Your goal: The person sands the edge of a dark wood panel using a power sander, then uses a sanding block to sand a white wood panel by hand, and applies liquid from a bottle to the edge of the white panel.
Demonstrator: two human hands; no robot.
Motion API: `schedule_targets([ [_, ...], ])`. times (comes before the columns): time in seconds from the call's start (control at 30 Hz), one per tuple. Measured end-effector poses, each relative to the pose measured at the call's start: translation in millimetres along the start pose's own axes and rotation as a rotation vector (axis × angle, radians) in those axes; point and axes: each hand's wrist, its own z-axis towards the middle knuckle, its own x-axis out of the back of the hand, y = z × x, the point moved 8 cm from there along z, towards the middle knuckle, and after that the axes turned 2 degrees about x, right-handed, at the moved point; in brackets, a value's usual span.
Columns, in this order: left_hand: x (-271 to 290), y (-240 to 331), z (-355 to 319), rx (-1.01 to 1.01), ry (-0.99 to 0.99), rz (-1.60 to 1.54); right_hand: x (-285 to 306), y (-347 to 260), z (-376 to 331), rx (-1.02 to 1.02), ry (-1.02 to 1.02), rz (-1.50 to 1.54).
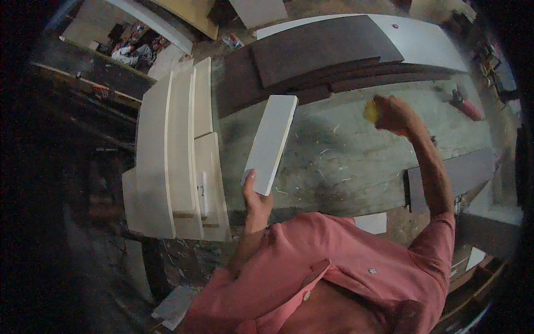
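My left hand [258, 201] grips the lower end of a narrow white board [271, 142], its thumb on the broad face. The board is tilted up over the worktable [339, 167], with a pale edge toward the right. To the right and farther off, my right hand [396, 116] is closed round a small yellow thing [370, 112]. Only part of it sticks out on the left of the fingers, and its kind cannot be made out. A gap of table lies between the yellow thing and the board.
Stacked dark brown panels [328, 53] lie at the table's far side, beside a white panel [420, 44]. Long cream boards [181, 150] stand at the left. A red cylindrical thing [471, 109] lies at the right, beyond a grey-brown panel [461, 172]. Small shavings are scattered on the tabletop.
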Motion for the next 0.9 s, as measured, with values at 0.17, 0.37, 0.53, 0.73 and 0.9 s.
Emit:
schedule_targets([
  [0.17, 40, 3, 2, 0.002, 0.109, 0.021, -142, 137, 23, -0.129, -0.71, -0.905],
  [0.37, 56, -26, -10, 0.008, 0.102, -0.259, -220, 199, 40, -0.172, -0.522, -0.919],
  [0.53, 38, -34, -18, 0.192, -0.068, -0.658, -232, 182, 43, -0.097, -0.654, -0.985],
  [0.73, 8, -36, -9, 0.25, -0.331, -0.786, -228, 214, 38, -0.288, -0.479, -1.017],
  [0.9, 28, -17, -7, 0.067, 0.05, -0.279, -177, 92, 21, -0.029, -0.175, -0.786],
])
